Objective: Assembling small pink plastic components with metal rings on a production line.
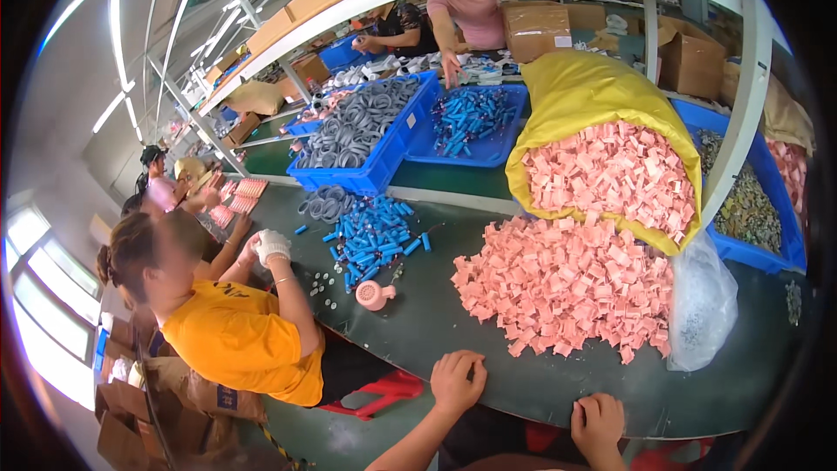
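My left hand (pixel 458 379) rests at the near edge of the dark green table (pixel 418 331), fingers curled in, and no object shows in it. To its right, my right hand (pixel 598 421) lies at the same edge, loosely closed, likewise with nothing visible in it. Beyond both hands spreads a large heap of small pink plastic pieces (pixel 567 288), apart from my fingers. A round pink plastic housing with a short stub (pixel 373 296) sits farther off to the left, beside a pile of blue cylinders (pixel 370 235) that look like battery cells.
A yellow sack (pixel 602 87) spills pink pieces at the back; a clear plastic bag (pixel 704 305) lies right of the heap. Blue bins hold grey rings (pixel 357 126), blue cylinders (pixel 471 122) and small metallic parts (pixel 745 205). A co-worker in orange (pixel 240 331) sits at left, beside white discs (pixel 324 289).
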Motion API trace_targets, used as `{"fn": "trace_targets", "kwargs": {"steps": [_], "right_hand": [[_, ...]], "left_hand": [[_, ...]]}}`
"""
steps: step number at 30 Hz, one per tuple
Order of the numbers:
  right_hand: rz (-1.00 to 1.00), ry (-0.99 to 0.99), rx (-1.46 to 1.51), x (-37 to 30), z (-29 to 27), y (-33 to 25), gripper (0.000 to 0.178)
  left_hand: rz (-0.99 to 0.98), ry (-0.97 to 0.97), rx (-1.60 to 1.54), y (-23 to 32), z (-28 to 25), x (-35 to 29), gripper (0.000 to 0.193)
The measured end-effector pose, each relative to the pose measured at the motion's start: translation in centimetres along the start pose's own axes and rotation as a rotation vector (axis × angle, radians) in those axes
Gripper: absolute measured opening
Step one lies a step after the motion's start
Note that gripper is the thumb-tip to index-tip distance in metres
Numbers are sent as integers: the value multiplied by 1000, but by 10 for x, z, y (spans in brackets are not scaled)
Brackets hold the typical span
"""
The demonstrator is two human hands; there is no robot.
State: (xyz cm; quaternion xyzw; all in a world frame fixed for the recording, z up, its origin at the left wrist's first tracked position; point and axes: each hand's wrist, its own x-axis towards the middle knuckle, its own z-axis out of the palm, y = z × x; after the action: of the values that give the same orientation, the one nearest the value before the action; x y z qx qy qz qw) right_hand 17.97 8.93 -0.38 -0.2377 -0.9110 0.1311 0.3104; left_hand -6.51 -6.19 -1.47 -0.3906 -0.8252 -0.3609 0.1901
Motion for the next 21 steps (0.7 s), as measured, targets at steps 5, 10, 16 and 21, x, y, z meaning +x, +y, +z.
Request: {"fn": "trace_targets", "kwargs": {"steps": [5, 10, 16, 21], "right_hand": [[36, -111, -48, -5, -8, -2, 14], [47, -101, -42, -8, -7, -2, 15], [40, -99, -33, -4, -6, 1, 16], [23, -73, -36, -2, -9, -2, 16]], "left_hand": [[-8, 1, 30, -1, -2, -6, 7], [7, 12, 16, -2, -1, -6, 7], [18, 13, 3, -1, 0, -2, 7], [24, 16, 0, -2, -1, -5, 6]]}}
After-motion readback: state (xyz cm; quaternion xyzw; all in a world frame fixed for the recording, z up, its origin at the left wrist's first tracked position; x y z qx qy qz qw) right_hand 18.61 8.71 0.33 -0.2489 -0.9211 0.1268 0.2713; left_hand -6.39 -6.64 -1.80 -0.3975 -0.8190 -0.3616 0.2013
